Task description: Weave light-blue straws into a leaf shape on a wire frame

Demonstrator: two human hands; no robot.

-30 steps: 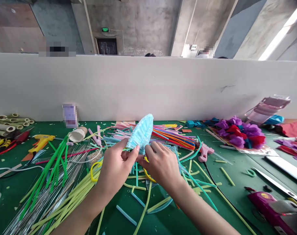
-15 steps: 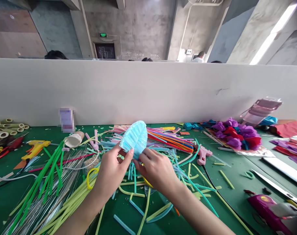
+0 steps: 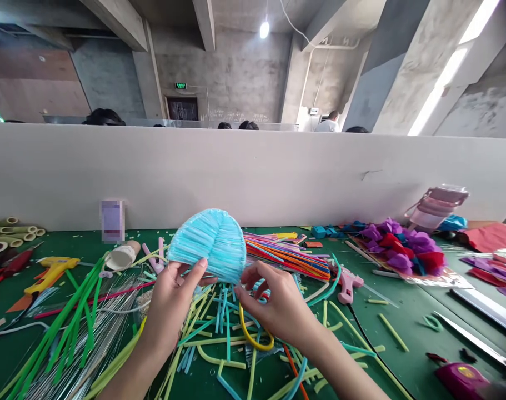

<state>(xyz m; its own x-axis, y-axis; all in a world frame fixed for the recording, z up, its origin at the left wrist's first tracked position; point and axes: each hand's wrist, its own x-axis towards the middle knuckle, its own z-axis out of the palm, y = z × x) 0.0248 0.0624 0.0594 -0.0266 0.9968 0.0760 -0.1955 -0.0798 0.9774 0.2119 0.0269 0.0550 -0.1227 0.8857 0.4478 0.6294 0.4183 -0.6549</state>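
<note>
Left fingers (image 3: 198,271) pinch the blue leaf shape (image 3: 206,241), midrib slanting up, slightly right.

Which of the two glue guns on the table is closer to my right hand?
The pink glue gun, to the right of your right hand. The other, the yellow glue gun, lies far left, past your left hand.

A left hand (image 3: 170,303) and a right hand (image 3: 277,300), two in all, join one blue leaf (image 3: 209,244), two glue guns, one yellow (image 3: 53,272) and one pink (image 3: 348,284), one bottle (image 3: 436,206) and one bench (image 3: 411,304); beyond, one bulb (image 3: 264,29), one exit sign (image 3: 180,85), one door (image 3: 181,109).
</note>
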